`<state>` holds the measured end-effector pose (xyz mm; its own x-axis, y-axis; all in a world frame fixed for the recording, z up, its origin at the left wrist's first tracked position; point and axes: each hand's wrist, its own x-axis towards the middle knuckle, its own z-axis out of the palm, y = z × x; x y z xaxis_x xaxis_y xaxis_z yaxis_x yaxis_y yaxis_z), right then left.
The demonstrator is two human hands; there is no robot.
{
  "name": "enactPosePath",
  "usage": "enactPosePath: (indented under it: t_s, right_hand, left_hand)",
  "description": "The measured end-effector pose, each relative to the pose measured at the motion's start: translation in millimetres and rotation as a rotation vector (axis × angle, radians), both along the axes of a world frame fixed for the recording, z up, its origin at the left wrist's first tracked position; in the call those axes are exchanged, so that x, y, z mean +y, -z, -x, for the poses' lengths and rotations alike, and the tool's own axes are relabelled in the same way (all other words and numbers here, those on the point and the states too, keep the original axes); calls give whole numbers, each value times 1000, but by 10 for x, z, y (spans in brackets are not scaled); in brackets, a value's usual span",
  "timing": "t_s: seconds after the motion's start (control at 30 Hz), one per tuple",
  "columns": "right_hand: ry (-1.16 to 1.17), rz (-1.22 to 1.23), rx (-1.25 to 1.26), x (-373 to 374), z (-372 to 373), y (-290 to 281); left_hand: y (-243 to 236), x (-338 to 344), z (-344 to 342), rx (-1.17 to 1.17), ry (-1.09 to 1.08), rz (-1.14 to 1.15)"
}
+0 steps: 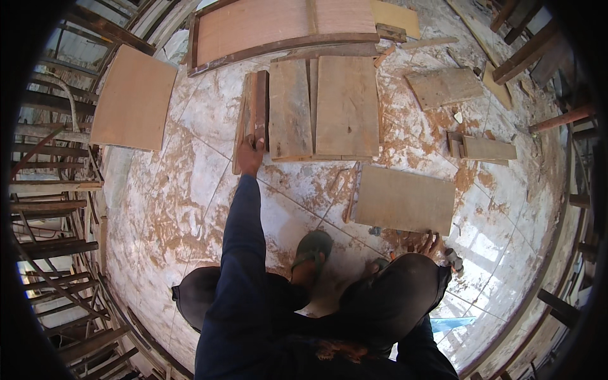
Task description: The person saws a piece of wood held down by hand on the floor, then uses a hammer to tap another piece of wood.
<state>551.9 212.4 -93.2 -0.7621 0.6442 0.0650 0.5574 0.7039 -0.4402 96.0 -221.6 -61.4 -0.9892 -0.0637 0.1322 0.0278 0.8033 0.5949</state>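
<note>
My left hand (251,155) is closed round the near end of a reddish-brown wooden strip (261,104), its fingers bent over the top. A paler strip (242,126) lies along its left side. Just right of them are two wide weathered planks (348,104), side by side with a narrow gap. My right hand (425,244) shows only in part beyond my right knee, its fingers curled on what looks like a hammer (453,259); my knee hides most of the handle. Close to these fingers is the near edge of a flat brown board (405,200).
A framed panel (253,35) lies at the back and a plywood sheet (134,98) at the left. Farther right are a loose board (444,87) and some short offcuts (487,148). Stacked timber (60,206) lines the left side. Reddish dust streaks the tiled floor (183,215).
</note>
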Motion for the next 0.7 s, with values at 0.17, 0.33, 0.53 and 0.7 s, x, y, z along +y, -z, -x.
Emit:
enactPosePath:
  t_s: [0.17,0.33,0.53,0.7]
  right_hand:
    - [-14,-5,-8,67,-5,-34]
    - [10,63,-5,47,-6,-56]
    - [-28,-36,-14,98,-105,72]
    - [28,39,54,-3,33,98]
  left_hand:
    - [45,144,124,-164,-43,85]
    - [185,124,87,-46,-10,274]
    - [201,-94,-31,88,-125,80]
    - [515,-604,-156,-65,-142,178]
